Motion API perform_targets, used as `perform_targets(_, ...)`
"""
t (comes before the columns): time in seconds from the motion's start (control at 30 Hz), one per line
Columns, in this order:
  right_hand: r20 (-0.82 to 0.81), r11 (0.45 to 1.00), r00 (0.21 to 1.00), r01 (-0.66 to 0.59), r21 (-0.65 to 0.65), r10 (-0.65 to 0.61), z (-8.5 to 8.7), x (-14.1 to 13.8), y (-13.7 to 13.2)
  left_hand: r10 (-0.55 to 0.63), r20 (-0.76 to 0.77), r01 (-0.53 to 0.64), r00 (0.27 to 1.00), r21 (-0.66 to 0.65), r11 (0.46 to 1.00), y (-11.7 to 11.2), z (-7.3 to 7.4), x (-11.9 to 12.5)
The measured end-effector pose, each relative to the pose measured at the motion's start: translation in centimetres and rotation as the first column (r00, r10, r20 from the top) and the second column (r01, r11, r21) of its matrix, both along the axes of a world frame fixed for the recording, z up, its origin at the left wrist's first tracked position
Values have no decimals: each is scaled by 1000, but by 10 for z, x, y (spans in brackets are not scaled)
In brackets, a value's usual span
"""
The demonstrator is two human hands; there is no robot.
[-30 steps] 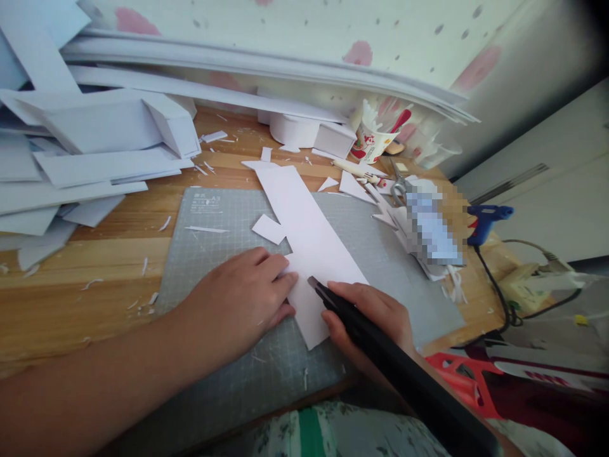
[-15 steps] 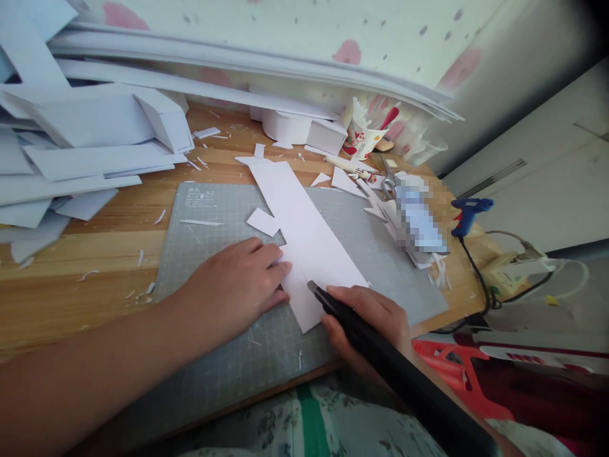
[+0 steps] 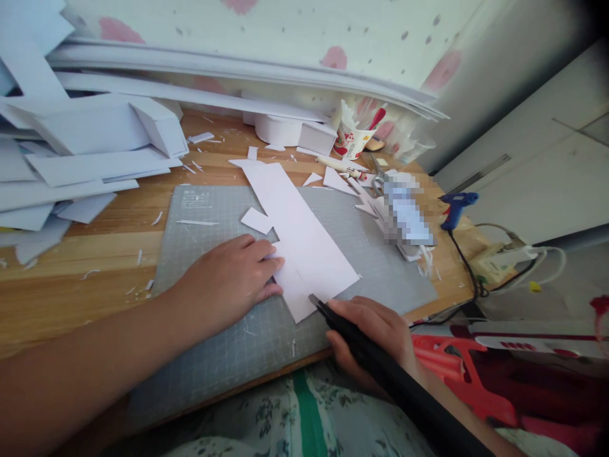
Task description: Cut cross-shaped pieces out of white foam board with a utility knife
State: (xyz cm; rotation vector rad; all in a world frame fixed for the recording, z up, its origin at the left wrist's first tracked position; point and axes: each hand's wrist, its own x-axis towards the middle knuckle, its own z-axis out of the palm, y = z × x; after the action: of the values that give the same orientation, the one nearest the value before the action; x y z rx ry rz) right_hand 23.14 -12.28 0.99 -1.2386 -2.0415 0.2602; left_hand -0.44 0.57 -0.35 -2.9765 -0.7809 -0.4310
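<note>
A white board strip (image 3: 304, 235) lies slantwise across the grey cutting mat (image 3: 214, 355). My left hand (image 3: 238, 270) rests on the mat at the strip's left edge, its fingers curled together and pressing on the board. In my right hand (image 3: 375, 330) is a black utility knife (image 3: 361, 346), gripped along its handle. The knife's blade tip is over the near end of the strip; whether it touches cannot be made out. A faint line shows on the board near the blade. A small white offcut (image 3: 257, 221) lies beside the strip.
White board pieces (image 3: 95, 127) are piled at the left, with long sheets along the wall. A paper cup (image 3: 352, 136), scissors (image 3: 378, 183), scraps and a blurred-out device (image 3: 406, 212) stand or lie right of the mat. Beyond them is a blue glue gun (image 3: 457, 208) with a cord.
The knife tip has moved down towards the near edge of the strip. My left hand stays on the board, and the whole view has shifted slightly.
</note>
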Motion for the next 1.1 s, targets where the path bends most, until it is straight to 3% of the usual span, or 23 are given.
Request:
perform_targets(0.4, -45, 993, 999, -2, 122, 7, -17, 4, -15, -14, 23, 14, 1000, -3, 1000, 2, -4, -2)
perform_targets(0.53, -68, 986, 998, 5, 166, 6, -24, 1, -14, 7, 72, -1, 997, -81, 997, 2, -5, -5)
perform_targets(0.77, -153, 981, 988, 46, 189, -16, -30, 4, -17, 49, 153, -41, 987, -53, 998, 11, -10, -8)
perform_targets(0.93, -165, 967, 986, 73, 243, -33, -22, 14, -20, 14, 189, -11, 982, -16, 1000, 7, -8, 0)
perform_targets(1.1, -164, 930, 986, 79, 360, -20, 5, 21, -17, -22, 242, -11, 970, 134, 991, 1, 14, 8)
